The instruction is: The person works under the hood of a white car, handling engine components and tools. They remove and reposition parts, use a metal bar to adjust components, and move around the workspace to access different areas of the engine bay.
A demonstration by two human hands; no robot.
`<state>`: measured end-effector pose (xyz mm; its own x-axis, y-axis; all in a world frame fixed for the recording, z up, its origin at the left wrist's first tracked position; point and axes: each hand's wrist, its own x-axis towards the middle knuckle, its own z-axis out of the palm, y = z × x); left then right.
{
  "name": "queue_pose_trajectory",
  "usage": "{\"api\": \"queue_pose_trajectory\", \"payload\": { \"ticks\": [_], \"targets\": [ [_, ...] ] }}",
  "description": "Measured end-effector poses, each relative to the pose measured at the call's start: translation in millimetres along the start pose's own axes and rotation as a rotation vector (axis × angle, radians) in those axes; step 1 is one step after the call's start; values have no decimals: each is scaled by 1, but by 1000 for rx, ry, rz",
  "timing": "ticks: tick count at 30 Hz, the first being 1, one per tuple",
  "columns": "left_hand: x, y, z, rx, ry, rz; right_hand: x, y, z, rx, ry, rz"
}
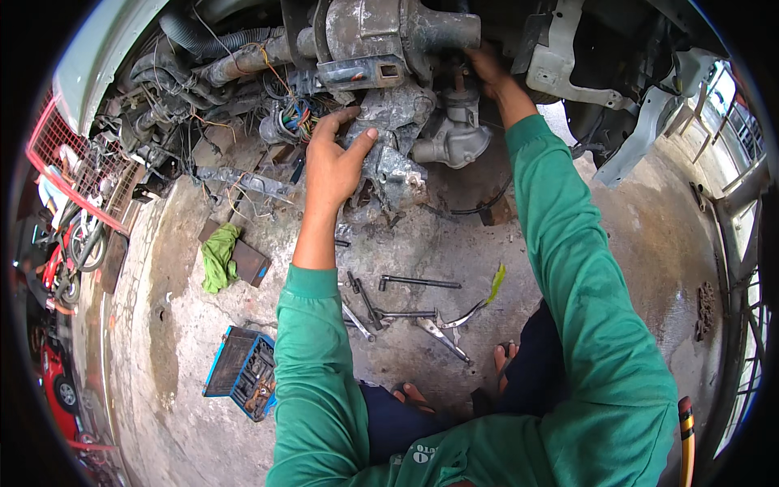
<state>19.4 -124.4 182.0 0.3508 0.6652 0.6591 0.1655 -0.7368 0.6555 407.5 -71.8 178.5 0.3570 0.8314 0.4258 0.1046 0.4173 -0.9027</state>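
Note:
My left hand [334, 161] rests against the side of a grey, dirty cast-metal part [391, 134] at the front of a vehicle, thumb and fingers spread. Just beyond its fingers is a bundle of coloured wires [302, 118]. My right hand [489, 71] reaches in beside a large grey metal housing [398, 28]; its fingers are mostly hidden in shadow. Below that hand a rounded cast-metal housing [458, 134] is joined to the other parts. Whether the right fingers hold anything does not show.
On the concrete lie a long-handled wrench [420, 282], pliers [442, 339] and several other tools. An open blue socket case [253, 377] and a green cloth [219, 256] are to the left. A pale metal bracket [637, 134] juts out at right; a red mesh fence [77, 170] stands far left.

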Motion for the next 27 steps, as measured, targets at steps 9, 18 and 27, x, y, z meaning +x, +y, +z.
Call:
{"api": "queue_pose_trajectory", "payload": {
  "ticks": [9, 18, 27],
  "targets": [
    [-1, -7, -1, -27, -2, -9, -32, -25, 11, 150, -69, 42],
    [-1, 0, -2, 6, -13, -16, -77, -58, 37, 136, -172, -163],
    [-1, -3, 1, -4, -8, 0, -76, -48, 30, 306, -227, -38]
  ]
}}
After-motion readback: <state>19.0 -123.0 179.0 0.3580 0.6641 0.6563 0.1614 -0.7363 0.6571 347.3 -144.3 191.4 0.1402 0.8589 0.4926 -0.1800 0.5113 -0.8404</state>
